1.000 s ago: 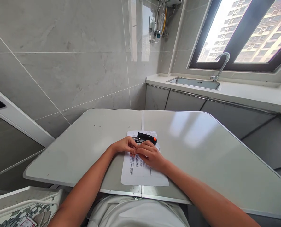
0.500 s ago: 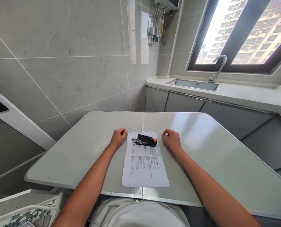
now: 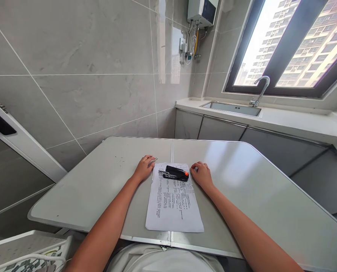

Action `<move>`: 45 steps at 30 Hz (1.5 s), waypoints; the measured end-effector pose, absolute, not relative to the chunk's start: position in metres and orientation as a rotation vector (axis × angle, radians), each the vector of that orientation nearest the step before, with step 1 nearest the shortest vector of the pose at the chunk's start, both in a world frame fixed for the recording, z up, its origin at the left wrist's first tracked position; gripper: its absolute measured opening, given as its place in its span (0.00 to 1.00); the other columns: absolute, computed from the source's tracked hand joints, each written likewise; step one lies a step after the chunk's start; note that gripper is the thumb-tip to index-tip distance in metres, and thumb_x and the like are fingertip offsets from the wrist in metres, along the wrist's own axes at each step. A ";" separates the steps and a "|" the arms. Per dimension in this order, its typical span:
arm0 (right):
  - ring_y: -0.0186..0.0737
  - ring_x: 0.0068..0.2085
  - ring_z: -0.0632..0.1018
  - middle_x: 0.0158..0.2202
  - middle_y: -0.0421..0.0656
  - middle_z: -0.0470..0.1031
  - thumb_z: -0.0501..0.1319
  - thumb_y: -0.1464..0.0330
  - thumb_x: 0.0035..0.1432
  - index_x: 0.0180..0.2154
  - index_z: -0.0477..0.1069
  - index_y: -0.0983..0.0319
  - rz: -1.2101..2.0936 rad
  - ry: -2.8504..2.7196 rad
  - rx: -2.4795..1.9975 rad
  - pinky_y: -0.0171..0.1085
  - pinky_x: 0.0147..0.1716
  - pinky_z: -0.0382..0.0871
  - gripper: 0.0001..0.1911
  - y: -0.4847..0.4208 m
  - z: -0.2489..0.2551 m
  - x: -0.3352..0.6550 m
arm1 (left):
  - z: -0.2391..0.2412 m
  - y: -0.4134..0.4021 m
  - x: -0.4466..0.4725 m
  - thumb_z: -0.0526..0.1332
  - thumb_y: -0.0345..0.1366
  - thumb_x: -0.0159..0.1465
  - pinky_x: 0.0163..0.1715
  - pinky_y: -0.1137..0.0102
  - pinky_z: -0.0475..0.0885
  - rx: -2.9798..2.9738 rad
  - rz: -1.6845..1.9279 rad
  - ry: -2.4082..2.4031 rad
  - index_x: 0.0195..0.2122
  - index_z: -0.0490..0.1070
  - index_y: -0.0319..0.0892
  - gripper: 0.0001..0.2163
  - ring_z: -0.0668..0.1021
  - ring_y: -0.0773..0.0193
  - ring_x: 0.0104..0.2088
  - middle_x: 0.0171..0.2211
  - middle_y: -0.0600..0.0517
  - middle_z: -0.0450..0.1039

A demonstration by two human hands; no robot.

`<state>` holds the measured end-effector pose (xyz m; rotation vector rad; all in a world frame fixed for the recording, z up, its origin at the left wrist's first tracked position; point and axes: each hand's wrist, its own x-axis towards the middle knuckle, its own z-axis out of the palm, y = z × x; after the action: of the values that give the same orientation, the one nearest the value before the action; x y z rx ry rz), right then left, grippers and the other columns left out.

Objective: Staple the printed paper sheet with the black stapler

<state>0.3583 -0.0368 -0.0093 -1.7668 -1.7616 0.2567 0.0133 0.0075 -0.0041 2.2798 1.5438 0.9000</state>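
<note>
Two loosely curled hands, hold unclear, flank one stapler lying on printed paper.

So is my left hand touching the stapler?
Apart: the head view shows a strip of printed paper between your left hand and the stapler.
</note>
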 end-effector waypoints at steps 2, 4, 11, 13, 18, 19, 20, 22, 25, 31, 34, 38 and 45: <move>0.51 0.51 0.73 0.47 0.47 0.78 0.57 0.65 0.64 0.39 0.79 0.60 0.251 -1.757 -1.791 0.46 0.50 0.65 0.11 -0.037 -0.009 0.357 | -0.006 0.007 0.014 0.53 0.41 0.74 0.67 0.53 0.63 2.354 0.766 1.544 0.63 0.72 0.47 0.20 0.67 0.53 0.68 0.69 0.46 0.66; 0.52 0.54 0.72 0.50 0.48 0.77 0.57 0.66 0.64 0.43 0.79 0.59 0.247 -1.754 -1.821 0.47 0.51 0.65 0.12 -0.038 -0.009 0.356 | -0.006 0.006 0.015 0.52 0.41 0.75 0.69 0.50 0.60 2.413 0.639 1.552 0.66 0.70 0.48 0.21 0.65 0.51 0.71 0.71 0.47 0.64; 0.55 0.57 0.71 0.55 0.51 0.75 0.56 0.68 0.64 0.50 0.79 0.59 0.236 -1.775 -1.862 0.51 0.53 0.64 0.17 -0.037 -0.007 0.354 | 0.005 -0.001 0.021 0.54 0.37 0.73 0.61 0.53 0.66 2.446 0.620 1.628 0.59 0.74 0.45 0.17 0.73 0.51 0.61 0.61 0.44 0.74; 0.56 0.58 0.70 0.56 0.52 0.74 0.56 0.68 0.64 0.52 0.78 0.58 0.219 -1.792 -1.875 0.52 0.53 0.64 0.18 -0.039 -0.007 0.352 | 0.009 -0.002 0.020 0.55 0.36 0.72 0.57 0.55 0.68 2.429 0.631 1.674 0.53 0.76 0.45 0.13 0.75 0.51 0.56 0.56 0.44 0.76; 0.57 0.59 0.68 0.56 0.53 0.72 0.54 0.69 0.64 0.57 0.75 0.59 0.192 -1.814 -1.866 0.54 0.54 0.63 0.22 -0.044 -0.006 0.347 | 0.015 -0.005 0.017 0.58 0.34 0.70 0.50 0.58 0.68 2.409 0.608 1.754 0.42 0.75 0.45 0.06 0.76 0.52 0.49 0.46 0.47 0.77; 0.57 0.58 0.68 0.56 0.54 0.71 0.54 0.69 0.65 0.57 0.75 0.59 0.188 -1.819 -1.859 0.54 0.54 0.63 0.21 -0.045 -0.006 0.347 | 0.016 -0.006 0.017 0.58 0.34 0.70 0.49 0.59 0.68 2.407 0.609 1.752 0.43 0.75 0.45 0.06 0.76 0.52 0.49 0.45 0.47 0.77; 0.57 0.58 0.68 0.56 0.54 0.71 0.54 0.69 0.65 0.56 0.75 0.59 0.186 -1.825 -1.855 0.55 0.54 0.64 0.21 -0.046 -0.006 0.347 | 0.017 -0.006 0.018 0.58 0.33 0.70 0.49 0.59 0.68 2.406 0.611 1.747 0.44 0.75 0.45 0.07 0.75 0.52 0.48 0.44 0.47 0.77; 0.57 0.58 0.68 0.56 0.54 0.71 0.53 0.69 0.65 0.54 0.76 0.59 0.186 -1.842 -1.858 0.55 0.54 0.64 0.20 -0.046 -0.006 0.347 | 0.018 -0.008 0.018 0.58 0.32 0.70 0.48 0.60 0.68 2.410 0.609 1.740 0.50 0.75 0.47 0.10 0.75 0.52 0.49 0.45 0.47 0.77; 0.58 0.59 0.68 0.58 0.54 0.71 0.54 0.69 0.65 0.54 0.77 0.57 0.181 -1.854 -1.873 0.56 0.54 0.64 0.20 -0.044 -0.005 0.347 | 0.018 -0.008 0.019 0.56 0.33 0.71 0.49 0.60 0.68 2.431 0.575 1.733 0.55 0.77 0.50 0.15 0.75 0.52 0.51 0.46 0.47 0.76; 0.59 0.62 0.66 0.64 0.53 0.69 0.54 0.69 0.64 0.58 0.75 0.57 0.176 -1.851 -1.874 0.58 0.56 0.63 0.23 -0.042 -0.007 0.348 | 0.015 -0.006 0.017 0.56 0.33 0.71 0.50 0.59 0.68 2.422 0.611 1.716 0.46 0.79 0.47 0.11 0.75 0.53 0.51 0.47 0.47 0.75; 0.58 0.63 0.67 0.65 0.53 0.68 0.54 0.72 0.63 0.56 0.75 0.58 0.175 -1.836 -1.846 0.56 0.56 0.63 0.23 -0.044 -0.008 0.348 | 0.016 -0.007 0.018 0.56 0.32 0.71 0.48 0.60 0.68 2.424 0.608 1.718 0.43 0.77 0.46 0.09 0.75 0.53 0.49 0.45 0.47 0.76; 0.53 0.58 0.71 0.57 0.51 0.74 0.53 0.72 0.64 0.53 0.75 0.58 0.142 -1.757 -1.682 0.52 0.54 0.66 0.20 -0.048 -0.005 0.345 | 0.020 -0.010 0.019 0.57 0.31 0.69 0.47 0.61 0.67 2.428 0.626 1.715 0.40 0.74 0.46 0.07 0.75 0.54 0.46 0.41 0.48 0.77; 0.52 0.54 0.73 0.52 0.49 0.76 0.54 0.70 0.65 0.43 0.78 0.59 0.164 -1.796 -1.622 0.48 0.51 0.67 0.14 -0.048 -0.002 0.344 | 0.019 -0.011 0.020 0.58 0.31 0.68 0.46 0.61 0.66 2.373 0.706 1.712 0.37 0.68 0.45 0.03 0.76 0.56 0.42 0.37 0.51 0.77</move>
<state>0.3444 -0.0481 -0.0018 -1.6221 -1.7960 0.1638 0.0195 -0.0109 0.0195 2.3728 1.7116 0.7057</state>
